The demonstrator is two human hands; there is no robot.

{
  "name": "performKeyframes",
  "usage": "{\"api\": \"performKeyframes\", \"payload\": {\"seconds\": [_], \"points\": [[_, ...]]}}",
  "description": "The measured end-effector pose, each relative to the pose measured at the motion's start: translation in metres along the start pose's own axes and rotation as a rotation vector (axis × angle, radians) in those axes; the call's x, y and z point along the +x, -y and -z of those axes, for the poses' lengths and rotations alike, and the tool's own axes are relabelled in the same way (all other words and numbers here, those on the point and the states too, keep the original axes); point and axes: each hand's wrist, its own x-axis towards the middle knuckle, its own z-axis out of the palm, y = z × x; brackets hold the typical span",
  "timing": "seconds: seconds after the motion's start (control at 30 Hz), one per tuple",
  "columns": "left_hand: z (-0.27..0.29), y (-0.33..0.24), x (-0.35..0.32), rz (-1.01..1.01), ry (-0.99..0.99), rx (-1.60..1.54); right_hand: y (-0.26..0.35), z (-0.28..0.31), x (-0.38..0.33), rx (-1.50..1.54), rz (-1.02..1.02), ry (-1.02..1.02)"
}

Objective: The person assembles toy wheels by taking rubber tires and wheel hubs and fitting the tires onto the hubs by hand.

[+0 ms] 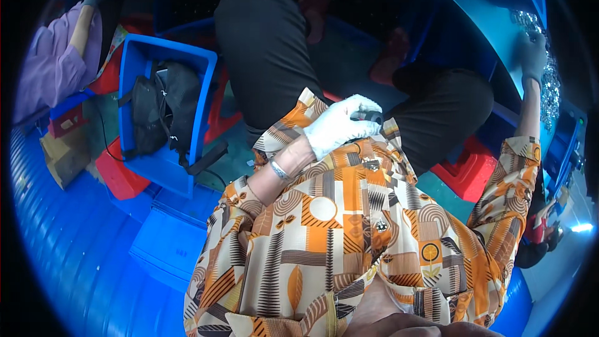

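Observation:
My left hand (337,128), in a white glove, rests over my lap against my patterned shirt. Its fingers curl round a small black rounded part (374,117), whose exact kind I cannot make out. Far out to the right, my right hand (532,55) in a grey glove reaches over a blue work surface (483,9). That hand touches a heap of small shiny metal pieces (550,90) along the surface's edge. Its fingertips are dim and blurred, so whether they grip a piece does not show.
To the left stands a blue crate (203,81) holding black bags (171,103). Red stools (465,171) flank my legs, and a cardboard box (65,153) lies farther left. A co-worker's purple sleeve (59,65) shows at the far left. Blue bins (564,150) line the right.

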Motion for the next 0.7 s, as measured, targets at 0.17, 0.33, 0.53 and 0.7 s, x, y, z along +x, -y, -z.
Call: {"api": "performKeyframes", "payload": {"seconds": [0.17,0.33,0.53,0.7], "points": [[0.000,-0.004,-0.004,0.040,-0.016,-0.043,-0.003,-0.015,-0.009,0.116,0.037,0.059],[-0.001,-0.002,0.001,-0.036,0.012,-0.058,-0.008,0.013,-0.036,0.402,-0.021,0.049],[0.002,0.000,-0.006,0.057,-0.052,-0.273,0.110,0.061,-0.183,1.448,-0.265,0.480],[-0.003,-0.010,-0.004,0.030,-0.033,-0.244,0.133,0.064,-0.267,1.836,-0.371,0.814]]}}
